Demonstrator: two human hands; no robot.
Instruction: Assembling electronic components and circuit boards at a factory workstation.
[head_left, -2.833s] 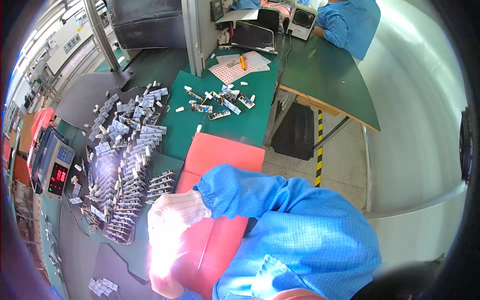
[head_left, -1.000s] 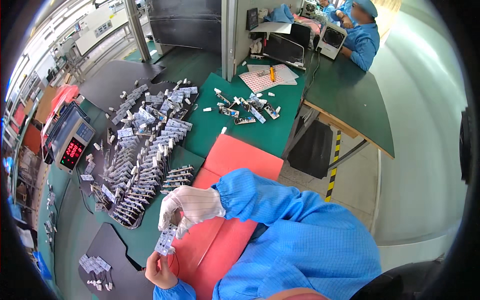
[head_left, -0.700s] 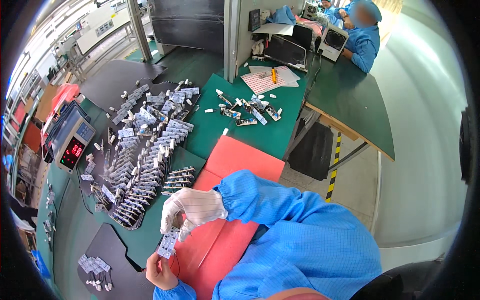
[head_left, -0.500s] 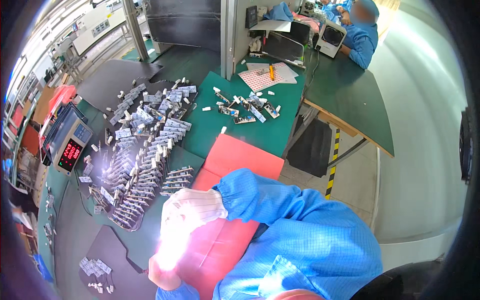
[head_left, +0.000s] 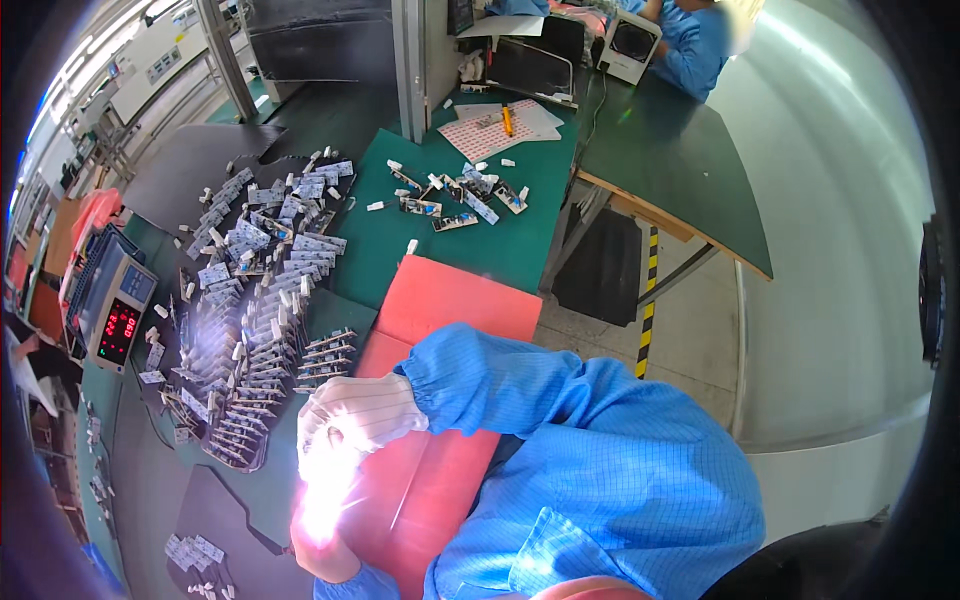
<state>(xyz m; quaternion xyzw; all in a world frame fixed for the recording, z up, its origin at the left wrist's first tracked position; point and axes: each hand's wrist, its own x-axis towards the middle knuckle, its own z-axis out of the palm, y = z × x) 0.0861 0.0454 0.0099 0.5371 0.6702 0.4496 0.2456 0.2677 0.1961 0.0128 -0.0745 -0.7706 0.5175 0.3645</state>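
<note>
My right hand (head_left: pixel 365 412), in a white glove with thin stripes, is closed over the pink sheet (head_left: pixel 455 305). Just below it, my bare left hand (head_left: pixel 328 553) is closed too, its fingers largely washed out by glare. A very bright light (head_left: pixel 325 500) shines between the two hands, hiding whatever they hold. Beside my right hand, a short row of small circuit boards (head_left: pixel 327 358) lies on the green tabletop. Farther left, a large crowd of such boards with white connectors (head_left: pixel 265 360) stands and lies on a dark mat.
A power meter with red digits (head_left: pixel 120 328) stands at the left. More boards (head_left: pixel 460 200) lie beyond the pink sheet, near papers with an orange pen (head_left: pixel 508 122). A few boards (head_left: pixel 195 552) rest at the lower left. A co-worker (head_left: pixel 690 50) sits behind a white box-shaped device (head_left: pixel 629 46).
The view has shifted, so the bench appears farther left and higher. Both hands stay close together around the bright light. The red digits on the meter have changed.
</note>
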